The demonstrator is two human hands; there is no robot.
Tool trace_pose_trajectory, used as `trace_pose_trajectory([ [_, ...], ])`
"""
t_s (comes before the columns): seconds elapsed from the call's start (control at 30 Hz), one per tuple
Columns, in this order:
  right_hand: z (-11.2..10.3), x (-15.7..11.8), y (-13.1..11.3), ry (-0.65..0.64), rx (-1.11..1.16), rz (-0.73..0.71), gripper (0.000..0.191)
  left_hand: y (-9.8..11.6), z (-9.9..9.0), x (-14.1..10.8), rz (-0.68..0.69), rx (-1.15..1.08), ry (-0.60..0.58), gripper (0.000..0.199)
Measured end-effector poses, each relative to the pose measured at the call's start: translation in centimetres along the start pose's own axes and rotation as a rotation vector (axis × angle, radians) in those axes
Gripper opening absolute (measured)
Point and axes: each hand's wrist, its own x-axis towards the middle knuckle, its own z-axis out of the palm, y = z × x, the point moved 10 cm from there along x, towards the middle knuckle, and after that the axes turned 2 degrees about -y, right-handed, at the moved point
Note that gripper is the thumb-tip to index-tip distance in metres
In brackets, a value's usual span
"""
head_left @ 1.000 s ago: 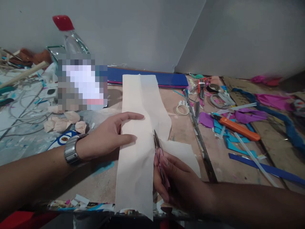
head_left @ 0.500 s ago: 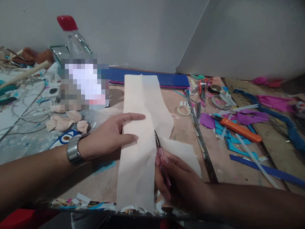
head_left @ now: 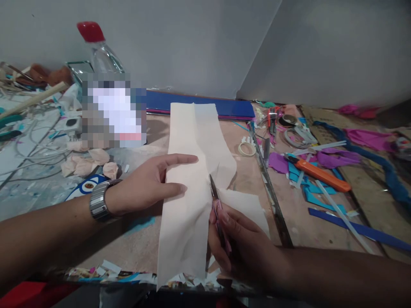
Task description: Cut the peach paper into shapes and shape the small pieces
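Observation:
A long strip of cream paper (head_left: 183, 214) with a lengthwise crease runs from near the table's front edge toward the back. My left hand (head_left: 149, 184) holds its left edge, thumb and forefinger spread apart on top, the other fingers hidden. In my right hand (head_left: 237, 237) is a pair of scissors (head_left: 215, 201), whose pinkish handles are partly covered by the fingers. The scissors' blades point away from me at a cut in the paper's right side. A side flap of the paper (head_left: 247, 205) lies to the right of the cut.
A clear bottle with a red cap (head_left: 91, 32) and a blurred-out patch stand back left. Dark blue sheets (head_left: 237, 109) lie behind the paper. On the right are a tape roll (head_left: 246, 148), an orange cutter (head_left: 324, 173) and colourful scraps. Crumpled peach pieces (head_left: 85, 162) sit left.
The paper has shifted slightly to the right at its far end, and its near edge has tilted. The scissors' blades look closer together. Both hands stay in nearly the same place.

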Motion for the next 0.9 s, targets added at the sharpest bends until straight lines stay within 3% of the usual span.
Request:
trace_pose_trajectory([
  [0.3, 0.1, 0.0, -0.2, 0.029, -0.026, 0.006, 0.031, 0.7, -1.5, -0.1, 0.075, 0.115, 0.127, 0.065],
  [0.6, -0.6, -0.1, 0.0, 0.087, -0.073, 0.022, 0.035, 1.0, -0.5, -0.1, 0.08, 0.068, 0.058, 0.069],
  [0.9, -1.1, -0.2, 0.2, 0.111, -0.077, 0.033, 0.036, 2.2, -0.4, -0.3, 0.174, 0.247, 0.039, 0.07],
])
